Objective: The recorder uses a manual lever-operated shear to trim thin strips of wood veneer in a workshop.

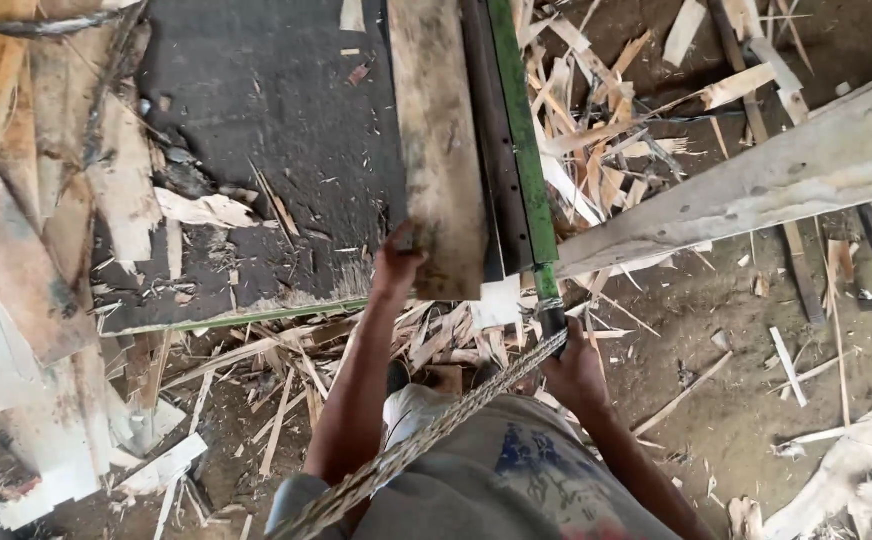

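Note:
My left hand [396, 262] grips the near end of a flat wooden plank [440, 140] that runs away from me over a dark machine table [266, 110]. Beside the plank lies a dark metal rail [496, 140] with a long green bar [522, 130] along its right side. My right hand [574, 368] is closed around the black lower end of that green bar [550, 318]. A braided rope or chain [426, 440] runs slanting from near my right hand down across my body.
A pale wooden beam [756, 185] slants across the upper right. Heaps of wood offcuts and splinters [606, 130] cover the dirt floor [736, 400] around my feet. Stacked rough boards [16, 250] fill the left side.

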